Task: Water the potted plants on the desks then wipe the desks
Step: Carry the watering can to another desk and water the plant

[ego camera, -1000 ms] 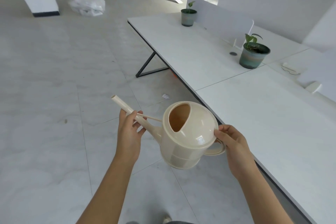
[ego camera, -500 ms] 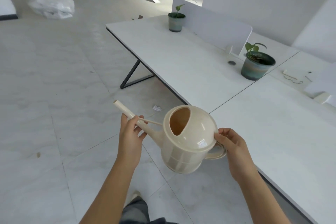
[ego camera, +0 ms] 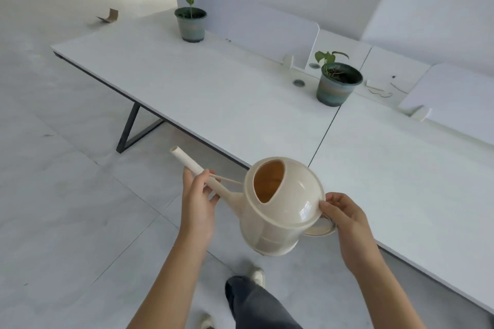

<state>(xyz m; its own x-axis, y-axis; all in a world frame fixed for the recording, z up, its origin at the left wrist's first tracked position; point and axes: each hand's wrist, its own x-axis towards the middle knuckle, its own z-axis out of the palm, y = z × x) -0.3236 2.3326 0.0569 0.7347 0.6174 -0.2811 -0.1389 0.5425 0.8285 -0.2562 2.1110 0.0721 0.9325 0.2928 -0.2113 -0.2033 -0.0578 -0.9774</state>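
I hold the cream watering can [ego camera: 280, 211] over the floor beside the desks [ego camera: 213, 93], left hand [ego camera: 199, 200] fingers wrapped around its spout, right hand [ego camera: 344, 218] pinching the handle, two potted plants [ego camera: 337, 83] beyond.

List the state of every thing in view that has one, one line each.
Watering can: carried above the floor, roughly level, not pouring.
Left hand: gripping the spout.
Right hand: gripping the handle.
Near potted plant: upright on the desk.
Far potted plant: upright on the desk.
Desks: nothing spilled.
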